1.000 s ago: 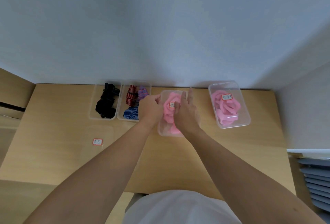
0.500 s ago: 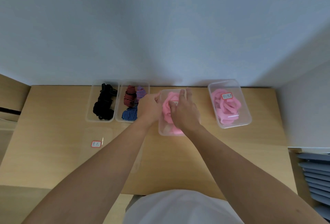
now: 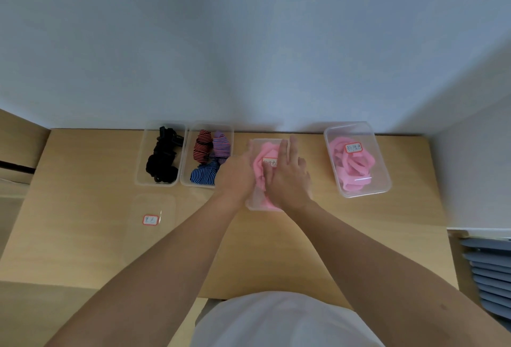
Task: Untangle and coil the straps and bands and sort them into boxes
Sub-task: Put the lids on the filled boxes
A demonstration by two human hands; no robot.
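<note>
A clear box [image 3: 252, 204] of coiled pink bands [image 3: 260, 165] sits mid-table with a labelled clear lid on top. My right hand [image 3: 287, 175] lies flat on that lid, fingers straight and pointing away, pressing down. My left hand [image 3: 236, 173] grips the box's left side, its fingertips hidden. To the left stand an uncovered box [image 3: 140, 179] of black straps [image 3: 163, 160] and another box [image 3: 184, 182] holding red, purple and blue striped bands [image 3: 210, 150]. At the right is a lidded, labelled box [image 3: 385, 183] of pink bands [image 3: 352, 166].
A loose clear lid with a red-edged label [image 3: 150, 220] lies on the wooden table [image 3: 83, 208] in front of the black-strap box. The wall runs right behind the boxes. A grey slatted object [image 3: 489, 269] stands beyond the table's right edge.
My right hand has slid a little further up the lid and flattened on it. My left hand has stayed at the box's left side.
</note>
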